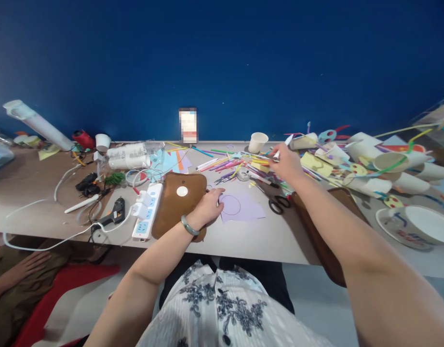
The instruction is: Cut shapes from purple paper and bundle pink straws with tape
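A: Where is the purple paper (250, 207)?

B: It lies on the bench (239, 241), not far from the front edge, between one brown case (178, 217) on its left and another brown case (343, 200) on its right. A circle is drawn on it.

A: And the left hand (207, 207)?

B: Its fingertips are at the left edge of the paper, with thumb and first finger a little spread; it grasps nothing that I can see.

A: What does the right hand (289, 164) do?

B: It is above the bench, towards the back edge, with fingers closed around a slim white thing (276, 154). Which thing exactly, I cannot tell.

A: What is around it?

B: The paper cup (258, 143) stands near the back edge, coloured pens (222, 164) lie in front of it, and the scissors (269, 197) are just beside the paper.
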Demonstrator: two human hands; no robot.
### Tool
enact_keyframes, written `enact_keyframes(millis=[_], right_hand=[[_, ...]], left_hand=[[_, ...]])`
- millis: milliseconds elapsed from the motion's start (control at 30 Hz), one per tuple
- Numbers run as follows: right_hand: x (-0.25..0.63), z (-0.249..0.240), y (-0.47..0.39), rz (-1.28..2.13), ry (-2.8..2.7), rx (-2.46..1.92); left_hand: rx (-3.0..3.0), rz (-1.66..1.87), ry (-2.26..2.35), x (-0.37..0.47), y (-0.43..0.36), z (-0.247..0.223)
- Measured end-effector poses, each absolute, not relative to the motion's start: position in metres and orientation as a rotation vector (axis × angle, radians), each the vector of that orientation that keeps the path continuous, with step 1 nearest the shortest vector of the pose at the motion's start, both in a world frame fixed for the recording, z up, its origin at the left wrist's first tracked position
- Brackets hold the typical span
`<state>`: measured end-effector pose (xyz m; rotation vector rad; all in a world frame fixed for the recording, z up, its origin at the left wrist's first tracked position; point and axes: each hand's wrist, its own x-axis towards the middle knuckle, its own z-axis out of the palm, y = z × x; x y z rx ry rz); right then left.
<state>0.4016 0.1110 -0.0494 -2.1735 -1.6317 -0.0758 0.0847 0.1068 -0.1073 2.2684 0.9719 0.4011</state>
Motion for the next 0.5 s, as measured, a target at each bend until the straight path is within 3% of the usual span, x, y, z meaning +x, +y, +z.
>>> enact_keyframes(millis=[300, 500], right_hand=[[0.390, -0.077, 0.090, 0.123, -1.802, -2.118], [0.374, -0.081, 0.090, 0.000, -1.925, -2.183]], left_hand=[[2.308, 0.403, 0.956, 0.085, 0.107, -0.115], [2.330, 0.416, 0.967, 0.085, 0.106, -0.113]])
